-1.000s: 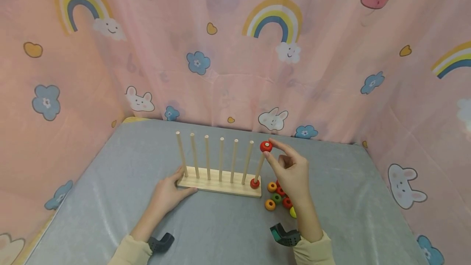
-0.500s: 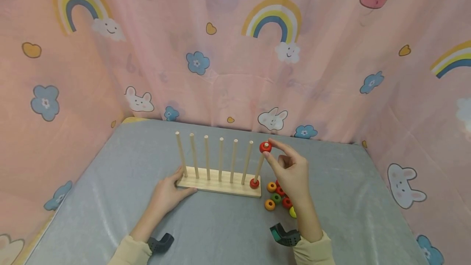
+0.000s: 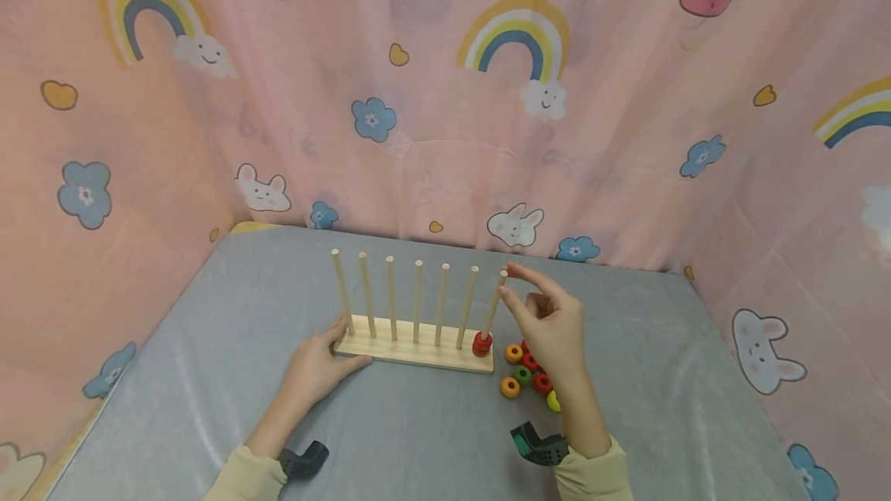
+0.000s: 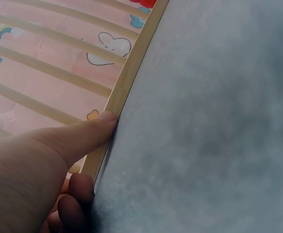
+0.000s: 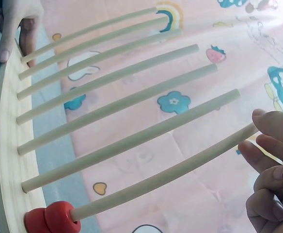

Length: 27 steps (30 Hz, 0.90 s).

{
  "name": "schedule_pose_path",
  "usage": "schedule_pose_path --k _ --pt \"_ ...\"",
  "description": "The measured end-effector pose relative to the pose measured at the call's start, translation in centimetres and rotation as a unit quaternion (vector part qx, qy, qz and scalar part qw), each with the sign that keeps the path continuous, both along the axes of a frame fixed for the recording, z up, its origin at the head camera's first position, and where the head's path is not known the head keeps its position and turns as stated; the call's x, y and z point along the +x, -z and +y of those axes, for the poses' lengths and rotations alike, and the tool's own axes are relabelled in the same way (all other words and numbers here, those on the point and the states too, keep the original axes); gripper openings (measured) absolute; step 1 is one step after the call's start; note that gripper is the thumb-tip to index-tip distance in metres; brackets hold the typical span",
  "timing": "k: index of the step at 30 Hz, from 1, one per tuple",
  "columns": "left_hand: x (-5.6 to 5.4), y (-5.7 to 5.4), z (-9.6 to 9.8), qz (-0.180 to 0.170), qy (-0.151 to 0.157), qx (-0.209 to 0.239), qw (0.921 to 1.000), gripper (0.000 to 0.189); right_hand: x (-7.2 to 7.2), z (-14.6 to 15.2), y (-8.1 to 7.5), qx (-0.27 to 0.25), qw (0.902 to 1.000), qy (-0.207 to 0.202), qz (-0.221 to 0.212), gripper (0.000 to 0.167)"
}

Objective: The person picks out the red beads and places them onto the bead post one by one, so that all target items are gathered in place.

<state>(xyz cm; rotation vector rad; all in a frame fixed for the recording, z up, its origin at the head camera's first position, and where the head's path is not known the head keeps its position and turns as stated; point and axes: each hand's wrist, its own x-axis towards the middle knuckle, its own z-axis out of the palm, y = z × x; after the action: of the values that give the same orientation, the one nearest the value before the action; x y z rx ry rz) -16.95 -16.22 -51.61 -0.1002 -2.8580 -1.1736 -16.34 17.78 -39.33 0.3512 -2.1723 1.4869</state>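
A wooden peg rack [image 3: 423,354] stands upright on the table, with a row of several tall thin pegs. My left hand [image 3: 316,366] grips the left end of its base, the thumb along the front edge and the other fingers behind; the left wrist view shows the thumb [image 4: 90,136] on the wood. Two red beads [image 5: 54,218] sit stacked at the foot of the rightmost peg [image 5: 165,172]. Around the top of that peg is my right hand [image 3: 553,323], thumb and index finger parted on either side of the tip, with no bead between them.
Loose beads lie right of the rack, partly hidden by the right hand: orange [image 3: 510,387], green [image 3: 521,375], red [image 3: 543,383] and yellow [image 3: 554,401]. A grey cloth [image 3: 418,439] covers the table. Pink printed curtains [image 3: 431,176] hang behind and at both sides.
The red bead pinched at the top of the rightmost peg has been let go and has dropped down onto the lower red bead. Both hands have stayed in place.
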Motion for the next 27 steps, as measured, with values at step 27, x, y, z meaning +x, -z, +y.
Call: schedule_pose_path --k 27 --pt "0.06 -0.14 0.07 -0.004 -0.003 -0.008 1.0 0.089 -0.04 0.48 -0.28 -0.008 0.9999 -0.001 0.014 0.035"
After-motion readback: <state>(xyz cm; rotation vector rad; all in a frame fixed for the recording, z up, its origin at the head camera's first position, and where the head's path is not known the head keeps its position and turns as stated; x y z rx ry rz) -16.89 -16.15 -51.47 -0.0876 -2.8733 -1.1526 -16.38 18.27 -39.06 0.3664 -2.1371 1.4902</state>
